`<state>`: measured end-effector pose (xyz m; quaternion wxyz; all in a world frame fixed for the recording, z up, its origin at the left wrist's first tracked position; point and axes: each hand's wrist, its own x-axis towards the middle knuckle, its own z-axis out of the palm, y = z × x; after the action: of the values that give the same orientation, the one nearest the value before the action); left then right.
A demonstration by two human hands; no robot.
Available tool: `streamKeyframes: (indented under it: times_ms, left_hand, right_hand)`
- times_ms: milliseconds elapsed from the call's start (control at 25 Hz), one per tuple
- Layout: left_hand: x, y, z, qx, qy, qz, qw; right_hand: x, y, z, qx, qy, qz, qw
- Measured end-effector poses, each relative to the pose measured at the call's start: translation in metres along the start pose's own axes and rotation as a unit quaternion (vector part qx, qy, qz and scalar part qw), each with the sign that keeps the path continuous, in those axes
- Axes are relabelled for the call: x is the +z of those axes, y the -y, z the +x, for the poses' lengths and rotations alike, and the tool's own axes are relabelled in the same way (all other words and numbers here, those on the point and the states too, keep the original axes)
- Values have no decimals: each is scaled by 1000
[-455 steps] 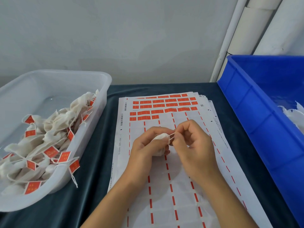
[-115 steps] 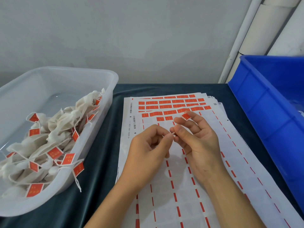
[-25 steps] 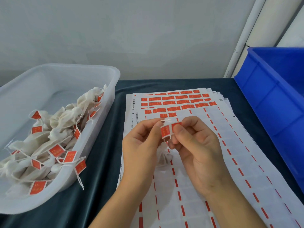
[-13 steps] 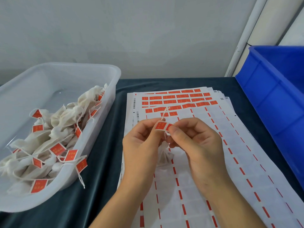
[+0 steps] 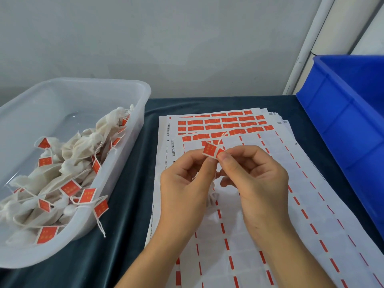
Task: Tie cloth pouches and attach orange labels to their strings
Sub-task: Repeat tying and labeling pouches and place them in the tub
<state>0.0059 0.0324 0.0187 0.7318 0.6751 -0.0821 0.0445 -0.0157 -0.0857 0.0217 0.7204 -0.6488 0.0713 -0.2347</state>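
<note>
Both hands meet over the sheets: left hand (image 5: 182,183) and right hand (image 5: 255,175) pinch the small orange paper label (image 5: 212,150), folding it around the thin white string (image 5: 222,136). The white cloth pouch (image 5: 212,196) dangles just beneath them. Misaligned halves could leave exposed glue, or the string could slip out before sealing.

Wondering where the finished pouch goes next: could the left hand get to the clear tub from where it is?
Probably yes: the clear tub sits open-topped just beside the left hand, nothing between them, though that hand pinches the orange label.
</note>
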Motion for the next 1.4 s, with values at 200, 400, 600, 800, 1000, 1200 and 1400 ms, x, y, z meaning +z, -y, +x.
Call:
streamKeyframes:
  times_ms: [200,400,600,800,1000,1200,1400]
  left_hand:
    - [-1,-1,-1,7,17,-12,1000]
    - [-1,-3,-2,6,26,-18,999]
    - [-1,-7,-3,4,36,-34,999]
    - [0,-7,-2,6,14,-19,1000]
    - [1,-6,1,-9,-10,3,1000]
    - [0,-9,0,-26,28,0,999]
    - [-1,-10,-1,-22,48,-1,999]
  right_hand:
    - [-1,2,0,-8,-6,-16,1000]
    - [-3,1,1,-25,-12,-39,999]
    - [-1,3,0,-39,-14,-36,998]
    - [-2,3,0,-44,-3,-52,998]
    - [-4,2,2,-45,20,-103,993]
    - [-6,2,4,-26,59,-86,994]
    - [-12,2,7,-8,91,-56,994]
